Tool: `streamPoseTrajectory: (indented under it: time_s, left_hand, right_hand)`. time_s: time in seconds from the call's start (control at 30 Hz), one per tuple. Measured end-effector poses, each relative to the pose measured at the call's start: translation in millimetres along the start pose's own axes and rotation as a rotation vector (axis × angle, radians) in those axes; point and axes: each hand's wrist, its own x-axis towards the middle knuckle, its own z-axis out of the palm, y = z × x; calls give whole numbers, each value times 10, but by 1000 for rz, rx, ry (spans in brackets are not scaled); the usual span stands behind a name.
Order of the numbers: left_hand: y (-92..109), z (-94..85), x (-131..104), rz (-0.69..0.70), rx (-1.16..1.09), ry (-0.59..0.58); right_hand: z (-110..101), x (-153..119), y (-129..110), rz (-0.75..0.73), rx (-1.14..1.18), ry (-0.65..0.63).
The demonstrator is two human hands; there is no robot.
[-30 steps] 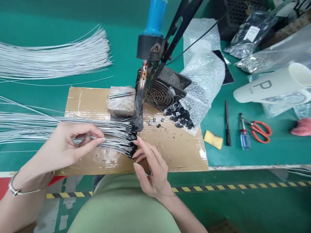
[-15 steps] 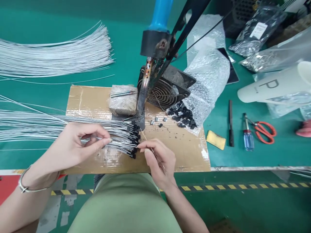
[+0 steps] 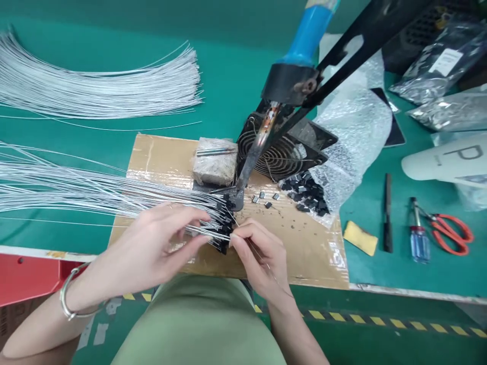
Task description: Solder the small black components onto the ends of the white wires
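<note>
White wires [image 3: 87, 190] run in from the left, their right ends fitted with black connectors [image 3: 227, 223] over the cardboard. My left hand [image 3: 163, 243] lies over them, thumb and fingertips pinching a wire near the connectors. Just right of the connectors, my right hand [image 3: 262, 253] pinches a wire end between thumb and forefinger, and a thin strand of solder [image 3: 258, 253] passes through its fingers. Above the hands, a soldering iron [image 3: 262, 137] with a blue handle points down at a small dark plate [image 3: 238, 203]. Small black parts [image 3: 308, 192] are piled at its right.
A fan [image 3: 281, 152] and a wrapped block [image 3: 215, 167] stand behind the plate. Another wire bundle [image 3: 114, 94] lies at the back left. To the right are bubble wrap [image 3: 357, 126], a yellow sponge [image 3: 360, 238], a black tool [image 3: 387, 213], a screwdriver [image 3: 420, 243], red-handled pliers [image 3: 452, 233] and a white cup [image 3: 449, 157].
The view has shifted, so the bench items appear farther right. My left hand has come closer to my right hand along the wires, and both still pinch.
</note>
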Motion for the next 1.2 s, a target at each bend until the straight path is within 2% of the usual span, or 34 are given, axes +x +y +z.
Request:
streamPoseTrajectory:
  time_s: [0.07, 0.13, 0.27, 0.37, 0.43, 0.57, 0.63, 0.77, 0.93, 1.2]
  left_hand:
    - [86, 90, 14, 55, 35, -19]
    - [143, 176, 43, 36, 1, -59]
    - [143, 304, 119, -121, -210, -64]
    - [110, 359, 182, -213, -407, -33]
    - [104, 370, 219, -251, -485, 1]
    - [116, 325, 257, -307, -532, 91]
    - [119, 292, 263, -316, -552, 104]
    - [103, 264, 278, -295, -575, 112]
    - [65, 289, 309, -272, -590, 159]
    - [35, 313, 324, -302, -586, 176]
  right_hand:
    - [-3, 15, -6, -25, -14, -10]
    - [-5, 35, -8, -47, -31, -11]
    - [19, 68, -12, -46, -33, 24]
    - [76, 83, -16, 11, 13, 84]
    - [107, 91, -7, 92, 97, 169]
    - [55, 117, 49, 269, 349, 443]
    - [-7, 127, 71, 300, 443, 495]
    - [-56, 126, 54, 292, 544, 414]
    - [31, 143, -22, 299, 510, 334]
    - [84, 156, 4, 303, 508, 295]
